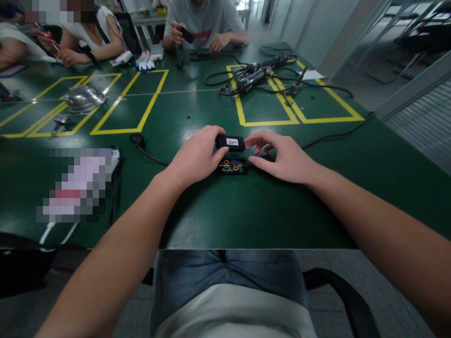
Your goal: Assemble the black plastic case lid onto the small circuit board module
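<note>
My left hand [202, 155] grips the left end of a black plastic cover [230, 142] that carries a white printed label. Just below the cover, on the green table, lies an open black housing [233, 166] with a circuit board, copper coils and coloured wires showing. My right hand [278, 155] is at the right side, its fingers apart and curved, the fingertips near the cover's right end. Whether those fingertips touch the cover I cannot tell. A black cable with a plug [136, 139] runs toward the housing from the left and passes behind my left hand.
A phone [79, 188] with white cables lies at the left. Black tools with cords [257, 75] are heaped at the back right. Metal parts [84, 98] sit at the back left among yellow tape outlines [118, 131]. A person [207, 23] across the table holds a black object.
</note>
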